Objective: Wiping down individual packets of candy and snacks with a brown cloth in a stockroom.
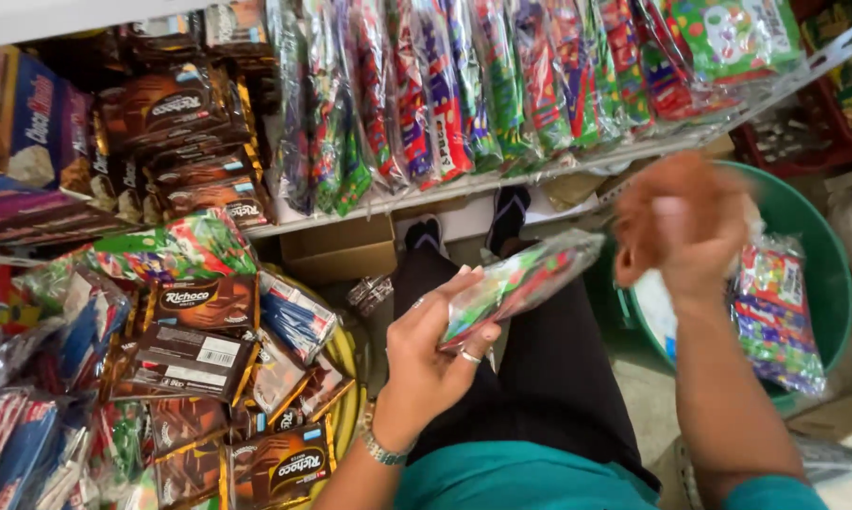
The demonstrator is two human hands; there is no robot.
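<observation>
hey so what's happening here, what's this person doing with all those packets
A person sits among shelves of snack packets. Their left hand holds a clear packet of colourful sweets over their lap. The right hand is raised and blurred above a green tub holding similar packets; what its grip holds, if anything, cannot be told. Brown wafer boxes are piled in a basket at the left.

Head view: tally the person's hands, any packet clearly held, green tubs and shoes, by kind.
2 hands: left hand, right hand (blurred)
1 colourful packet, in the left hand
1 green tub
2 shoes
Total: 6
</observation>
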